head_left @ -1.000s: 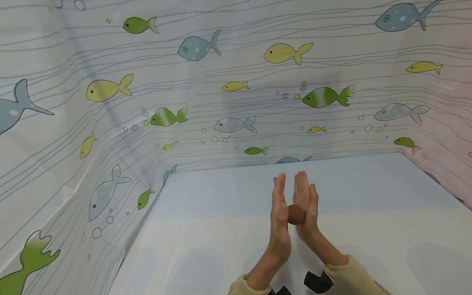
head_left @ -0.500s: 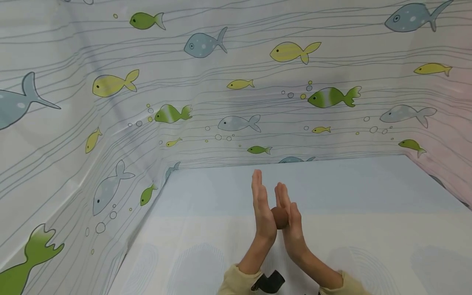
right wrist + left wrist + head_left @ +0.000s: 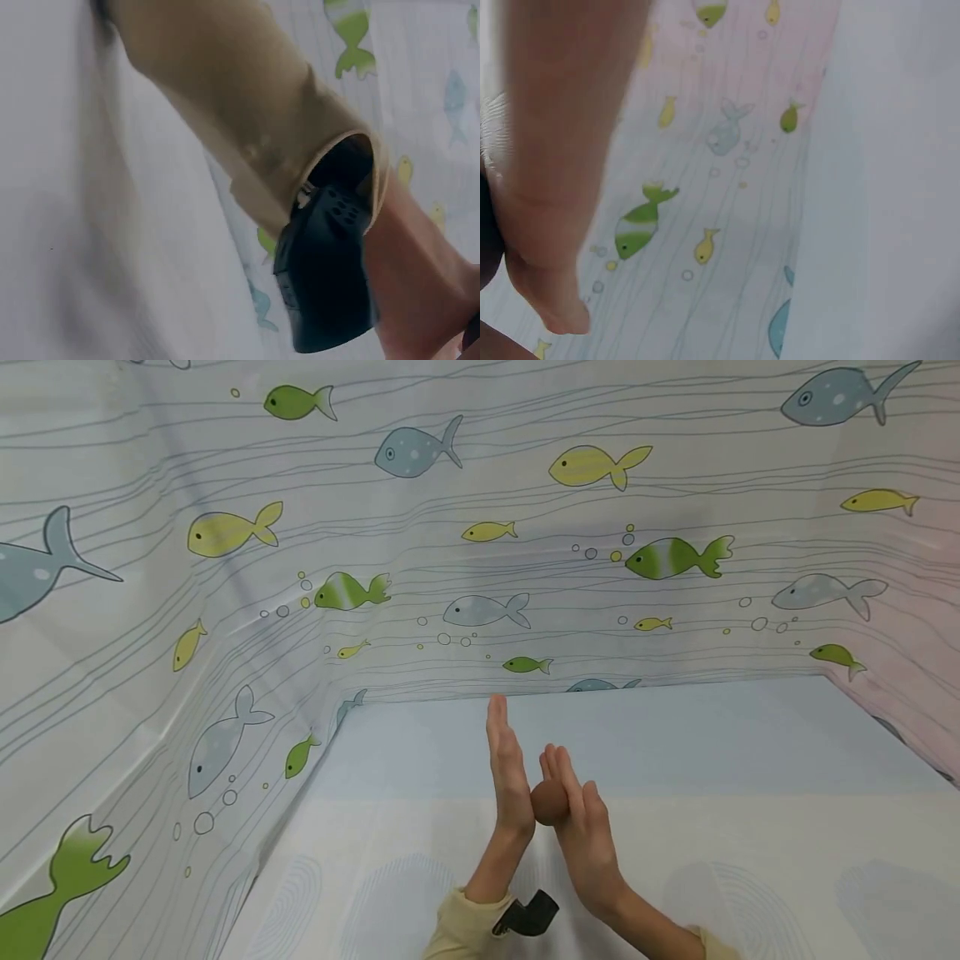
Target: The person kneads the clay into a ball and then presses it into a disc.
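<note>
A brown ball [image 3: 550, 802], smooth and round like clay, sits between two upright palms in the head view. My left hand [image 3: 512, 777] stands with straight fingers pointing up, its palm against the ball's left side. On the other side, the palm and fingers of my right hand [image 3: 588, 835] touch the ball, fingers straight and leaning left. In the left wrist view, a blurred hand [image 3: 555, 187] fills the left side, with a dark rounded edge beside it. The right wrist view mostly catches a beige sleeve [image 3: 240, 105] and a bare wrist [image 3: 409, 262].
Below the hands lies a pale white and light blue table cover [image 3: 360, 827]. Behind and to the left hangs a white sheet [image 3: 420, 552] printed with fish. A black wrist camera [image 3: 528, 914] sticks out by the left sleeve [image 3: 461, 927].
Both hands and the ball have shifted left. The left hand has slid up and forward against the right, which now leans further left and sits lower; the ball stays between the palms.
</note>
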A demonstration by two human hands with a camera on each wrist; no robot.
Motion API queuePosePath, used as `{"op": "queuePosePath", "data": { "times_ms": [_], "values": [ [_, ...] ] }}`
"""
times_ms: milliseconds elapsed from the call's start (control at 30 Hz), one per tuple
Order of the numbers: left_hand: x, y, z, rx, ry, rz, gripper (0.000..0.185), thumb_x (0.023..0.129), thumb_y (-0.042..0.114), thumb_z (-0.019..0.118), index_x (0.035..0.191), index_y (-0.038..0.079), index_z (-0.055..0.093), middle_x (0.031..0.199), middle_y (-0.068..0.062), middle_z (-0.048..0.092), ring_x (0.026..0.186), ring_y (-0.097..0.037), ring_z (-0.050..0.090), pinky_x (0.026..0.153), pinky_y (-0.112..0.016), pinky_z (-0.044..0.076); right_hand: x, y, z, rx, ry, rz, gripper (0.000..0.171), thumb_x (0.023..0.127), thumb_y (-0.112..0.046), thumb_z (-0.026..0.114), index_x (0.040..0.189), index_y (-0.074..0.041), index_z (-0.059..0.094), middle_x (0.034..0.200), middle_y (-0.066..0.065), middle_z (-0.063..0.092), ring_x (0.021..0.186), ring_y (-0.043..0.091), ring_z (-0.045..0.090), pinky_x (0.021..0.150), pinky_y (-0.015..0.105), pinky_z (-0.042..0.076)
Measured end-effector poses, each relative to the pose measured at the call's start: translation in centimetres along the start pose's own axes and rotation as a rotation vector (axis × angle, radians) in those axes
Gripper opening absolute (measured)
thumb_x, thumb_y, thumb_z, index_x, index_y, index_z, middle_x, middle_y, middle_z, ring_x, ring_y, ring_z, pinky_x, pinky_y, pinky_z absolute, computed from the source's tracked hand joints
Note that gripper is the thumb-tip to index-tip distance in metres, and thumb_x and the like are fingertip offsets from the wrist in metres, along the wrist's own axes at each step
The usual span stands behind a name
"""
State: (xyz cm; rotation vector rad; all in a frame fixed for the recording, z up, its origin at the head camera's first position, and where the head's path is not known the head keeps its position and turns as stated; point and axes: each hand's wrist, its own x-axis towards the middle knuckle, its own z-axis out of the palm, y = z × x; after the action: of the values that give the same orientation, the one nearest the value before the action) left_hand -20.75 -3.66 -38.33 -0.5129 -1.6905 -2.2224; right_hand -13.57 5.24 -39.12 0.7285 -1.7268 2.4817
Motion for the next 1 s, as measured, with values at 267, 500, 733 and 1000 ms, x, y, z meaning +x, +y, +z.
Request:
{"op": "queuePosePath", "data": {
  "times_ms": [267,500,733,1000],
  "values": [
    [-1.5,-0.6,1.8,-0.048,-0.175,-0.038,0.061,0.102,0.04,0.024,0.159,0.025,0.01,0.165,0.006,0.011,0.152,-0.016,0.006,0.12,-0.054,0.006,0.6,-1.1,-1.2,0.065,0.075,-0.015,0.068,0.102,-0.049,-0.006,0.158,-0.011,-0.012,0.167,0.002,-0.008,0.153,0.016,-0.003,0.113,0.011,0.017],
    [-3.6,-1.0,4.0,-0.054,-0.281,-0.022,0.063,0.103,0.039,0.026,0.16,0.022,0.003,0.165,0.004,0.01,0.152,-0.013,0.008,0.121,-0.025,0.009,1.6,-1.5,-3.2,0.112,0.222,-0.033,0.072,0.101,-0.056,0.005,0.158,-0.016,-0.014,0.166,-0.004,-0.01,0.152,0.012,-0.007,0.121,0.023,0.005],
    [-4.4,-0.5,4.9,-0.075,-0.321,-0.03,0.065,0.102,0.038,0.026,0.16,0.02,0.002,0.165,0.006,0.01,0.152,-0.009,0.009,0.121,-0.024,0.008,2.5,-1.2,-4.8,0.092,0.32,-0.077,0.074,0.101,-0.057,0.013,0.158,-0.019,-0.013,0.166,-0.005,-0.011,0.152,0.013,-0.008,0.121,0.037,-0.011],
    [-4.5,0.2,5.0,-0.043,-0.35,-0.004,0.066,0.103,0.041,0.025,0.16,0.015,0.003,0.166,0.001,0.008,0.152,-0.012,0.007,0.121,-0.025,0.007,3.0,-0.6,-6.0,0.044,0.356,-0.132,0.078,0.1,-0.057,0.02,0.158,-0.016,-0.013,0.166,-0.004,-0.013,0.152,0.015,-0.011,0.119,0.043,-0.015]
  ]
}}
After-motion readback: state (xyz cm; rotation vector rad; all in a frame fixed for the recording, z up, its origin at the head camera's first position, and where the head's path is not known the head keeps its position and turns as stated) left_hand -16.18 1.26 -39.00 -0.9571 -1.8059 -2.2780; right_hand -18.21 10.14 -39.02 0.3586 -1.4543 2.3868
